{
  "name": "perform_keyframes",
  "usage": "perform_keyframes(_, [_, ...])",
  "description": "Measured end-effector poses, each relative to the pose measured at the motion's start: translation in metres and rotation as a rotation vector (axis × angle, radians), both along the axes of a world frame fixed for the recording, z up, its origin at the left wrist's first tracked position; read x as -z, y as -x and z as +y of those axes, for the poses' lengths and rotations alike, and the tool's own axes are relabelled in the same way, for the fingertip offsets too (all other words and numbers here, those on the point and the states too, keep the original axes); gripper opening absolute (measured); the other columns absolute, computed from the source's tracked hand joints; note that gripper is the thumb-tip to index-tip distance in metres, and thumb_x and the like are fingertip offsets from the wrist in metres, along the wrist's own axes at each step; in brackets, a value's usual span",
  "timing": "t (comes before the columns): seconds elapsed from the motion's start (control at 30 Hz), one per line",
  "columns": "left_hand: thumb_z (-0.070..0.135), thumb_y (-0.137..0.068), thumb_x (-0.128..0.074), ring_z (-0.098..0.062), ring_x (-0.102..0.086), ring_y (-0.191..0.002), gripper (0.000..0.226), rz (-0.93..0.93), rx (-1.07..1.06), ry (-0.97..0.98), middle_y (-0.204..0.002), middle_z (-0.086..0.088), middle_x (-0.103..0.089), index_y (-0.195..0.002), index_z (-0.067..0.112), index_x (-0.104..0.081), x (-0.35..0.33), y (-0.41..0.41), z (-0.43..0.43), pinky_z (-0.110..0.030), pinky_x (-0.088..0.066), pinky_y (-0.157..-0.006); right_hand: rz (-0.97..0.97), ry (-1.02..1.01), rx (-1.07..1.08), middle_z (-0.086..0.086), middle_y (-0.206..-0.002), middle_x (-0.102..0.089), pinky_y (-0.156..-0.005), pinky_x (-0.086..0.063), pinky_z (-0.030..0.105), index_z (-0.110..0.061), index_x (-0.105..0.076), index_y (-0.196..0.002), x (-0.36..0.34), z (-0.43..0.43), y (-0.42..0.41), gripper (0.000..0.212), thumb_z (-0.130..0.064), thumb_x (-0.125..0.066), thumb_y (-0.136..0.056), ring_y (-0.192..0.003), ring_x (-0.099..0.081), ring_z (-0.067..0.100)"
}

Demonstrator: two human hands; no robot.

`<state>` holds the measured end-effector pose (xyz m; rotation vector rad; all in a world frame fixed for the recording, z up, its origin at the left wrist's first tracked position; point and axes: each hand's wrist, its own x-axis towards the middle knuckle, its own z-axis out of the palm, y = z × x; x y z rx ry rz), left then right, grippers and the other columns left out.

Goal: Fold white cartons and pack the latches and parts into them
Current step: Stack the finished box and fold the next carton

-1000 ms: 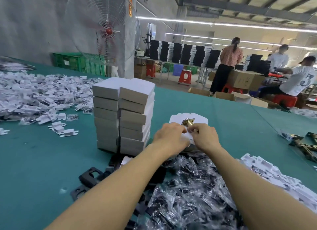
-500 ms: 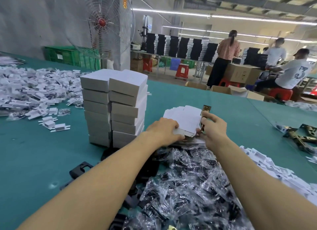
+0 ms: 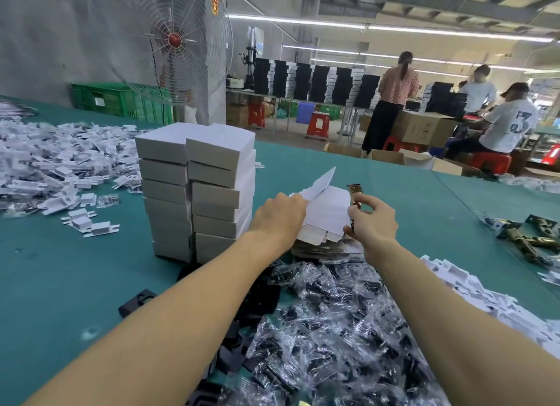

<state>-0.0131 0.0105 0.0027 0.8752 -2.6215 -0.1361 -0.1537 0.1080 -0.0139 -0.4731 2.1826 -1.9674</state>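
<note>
While left hand [image 3: 277, 219] grips a half-folded white carton [image 3: 328, 214], flap raised, right hand [image 3: 375, 227] pinches a brass latch [image 3: 354, 193] beside its right edge; stacked boxes [image 3: 194, 193] left.

Stacked boxes [image 3: 194, 190] block the left; bagged parts [image 3: 333, 330] crowd near; tabletop [image 3: 403, 205] open beyond.

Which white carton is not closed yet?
The carton between the left hand and right hand with latch, beside the stacks: its flap sticks up; stacked ones are closed.
</note>
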Motion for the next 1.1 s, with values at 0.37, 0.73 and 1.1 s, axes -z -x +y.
perform_keyframes(0.37, [0.006, -0.104, -0.029, -0.035, -0.048, -0.075, 0.021, 0.268, -0.086, -0.134, -0.072, -0.007, -0.038, -0.092, 0.006, -0.045, 0.002, -0.006, 0.005, -0.042, -0.037, -0.061, 0.558, -0.575, -0.146, 0.01, -0.115, -0.068, -0.08, -0.047, 0.037, -0.035, -0.066, -0.121, 0.001, -0.016, -0.022, 0.031, -0.022, -0.054, -0.096, -0.106, -0.057, 0.034])
perform_keyframes(0.73, [0.005, -0.086, -0.071, -0.024, -0.039, -0.038, 0.036, 0.286, -0.064, 0.383, -0.05, 0.004, -0.037, -0.07, 0.019, -0.042, 0.007, -0.038, 0.033, -0.025, -0.02, -0.042, 0.328, -0.527, -0.265, 0.016, -0.13, -0.056, -0.086, -0.032, 0.037, -0.02, -0.057, -0.098, -0.028, -0.002, -0.034, 0.041, -0.036, -0.02, -0.105, -0.11, -0.047, 0.036])
perform_keyframes(1.1, [0.067, -0.089, -0.039, -0.021, -0.058, -0.123, 0.067, 0.487, 0.218, 0.132, -0.142, -0.003, -0.056, -0.134, 0.021, -0.056, -0.006, -0.074, 0.079, -0.041, -0.055, -0.09, 0.021, 0.14, -0.2, 0.014, -0.093, -0.07, -0.068, -0.054, 0.042, -0.009, -0.065, -0.087, -0.061, 0.057, -0.078, 0.02, 0.006, -0.052, -0.089, -0.077, -0.062, 0.028])
